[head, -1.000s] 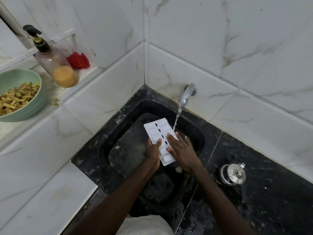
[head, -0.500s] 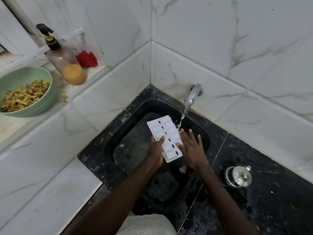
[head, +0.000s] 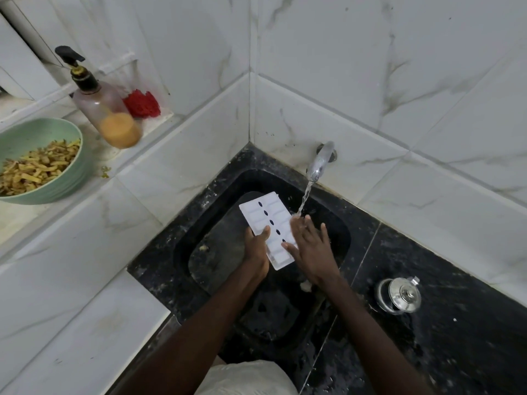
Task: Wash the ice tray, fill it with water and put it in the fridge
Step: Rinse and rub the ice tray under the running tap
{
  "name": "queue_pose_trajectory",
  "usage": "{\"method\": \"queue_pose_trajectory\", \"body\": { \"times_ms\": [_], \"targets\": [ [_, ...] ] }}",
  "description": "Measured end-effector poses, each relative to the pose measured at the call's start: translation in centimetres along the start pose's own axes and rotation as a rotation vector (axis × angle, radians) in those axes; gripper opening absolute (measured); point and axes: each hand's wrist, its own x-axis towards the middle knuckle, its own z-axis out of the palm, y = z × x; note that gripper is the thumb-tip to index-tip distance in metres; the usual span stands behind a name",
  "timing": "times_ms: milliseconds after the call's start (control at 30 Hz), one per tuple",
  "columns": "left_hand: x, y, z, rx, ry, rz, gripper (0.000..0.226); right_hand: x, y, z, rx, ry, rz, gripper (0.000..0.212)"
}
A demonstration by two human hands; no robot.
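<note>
A white ice tray (head: 263, 218) with a row of dark slots is held tilted over the black sink (head: 216, 195). My left hand (head: 256, 248) grips its near left edge, thumb on top. Flat on the tray's right side lies my right hand (head: 309, 246), fingers spread. Water runs from the chrome tap (head: 319, 162) and lands on my right hand's fingertips at the tray's right edge.
A pump soap bottle (head: 105, 109), a red scrubber (head: 142, 104) and a green bowl (head: 71, 178) of peelings stand on the left ledge. A small steel lidded pot (head: 400, 295) sits on the black counter to the right. Marble walls close the corner behind.
The tray has shifted slightly left, away from the stream. My right hand has slid up its right side, and the water now strikes the fingertips instead of the tray.
</note>
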Motion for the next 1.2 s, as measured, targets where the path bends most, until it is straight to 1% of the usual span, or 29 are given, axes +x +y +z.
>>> {"method": "queue_pose_trajectory", "body": {
  "times_ms": [67,133,167,300,367,467,500,533,567,633,700,767,800,867,900,967,1033,1067,1100,1133,1200],
  "targets": [
    [0.4,0.1,0.1,-0.007,0.012,0.010,0.039,-0.6,-0.9,0.6,-0.019,0.005,-0.098,0.076],
    [0.7,0.4,0.0,0.001,0.040,0.011,0.039,-1.6,-0.7,1.4,-0.040,0.019,-0.174,0.073],
    [0.8,0.5,-0.2,0.006,0.056,0.010,0.039,-1.9,-0.3,1.6,-0.026,0.029,-0.172,0.071],
    [1.0,0.3,-0.2,-0.011,0.061,0.004,0.042,-1.4,0.3,1.6,0.030,0.070,-0.011,0.075],
    [1.2,0.2,-0.2,-0.015,0.080,0.001,0.041,-1.2,-0.8,1.9,0.009,0.064,-0.047,0.077],
    [1.8,0.6,-1.0,-0.010,0.124,0.019,0.040,-2.2,-1.4,2.8,-0.026,0.066,-0.186,0.074],
    [2.1,0.7,-1.3,-0.012,0.137,0.027,0.040,-2.6,-1.1,3.0,-0.017,0.072,-0.188,0.073],
    [2.2,0.9,-1.5,-0.015,0.155,0.028,0.041,-3.0,-0.7,3.1,0.004,0.085,-0.150,0.073],
    [2.3,1.0,-1.6,-0.025,0.172,0.026,0.041,-3.3,-0.3,3.1,0.044,0.106,-0.071,0.074],
    [2.3,1.0,-1.6,-0.069,0.185,0.020,0.043,-3.5,0.2,2.8,0.220,0.155,0.162,0.075],
    [2.2,0.7,-1.3,-0.104,0.184,0.002,0.044,-3.2,-0.1,2.3,0.497,0.179,0.366,0.073],
    [1.8,0.1,-0.8,-0.117,0.159,-0.039,0.045,-2.4,-1.2,1.6,0.812,0.172,0.450,0.069],
    [1.5,-0.4,-0.5,-0.123,0.119,-0.072,0.045,-1.9,-1.9,1.3,0.952,0.170,0.479,0.066],
    [0.9,-1.2,-0.2,-0.128,0.012,-0.143,0.044,-0.7,-2.8,0.7,1.140,0.197,0.574,0.059],
    [0.9,-1.4,-0.3,-0.100,-0.012,-0.184,0.043,-0.1,-2.9,0.5,1.162,0.227,0.620,0.057],
    [1.2,-1.0,-1.0,0.043,0.031,-0.274,0.045,0.7,-2.7,-0.3,1.091,0.254,0.651,0.057],
    [2.1,-0.5,-2.2,0.253,0.081,-0.313,0.051,1.4,-2.0,-1.2,0.962,0.226,0.561,0.059],
    [2.5,-0.3,-2.7,0.365,0.092,-0.295,0.055,1.6,-1.6,-1.7,0.880,0.192,0.499,0.058],
    [2.8,0.1,-2.9,0.474,0.113,-0.239,0.059,2.0,-1.3,-2.2,0.802,0.147,0.441,0.056],
    [2.9,0.4,-2.8,0.578,0.138,-0.141,0.062,2.3,-0.9,-2.8,0.732,0.095,0.390,0.052],
    [2.7,1.2,-2.4,0.810,0.119,0.119,0.067,3.1,-0.2,-4.1,0.616,-0.021,0.293,0.044]
  ]
}}
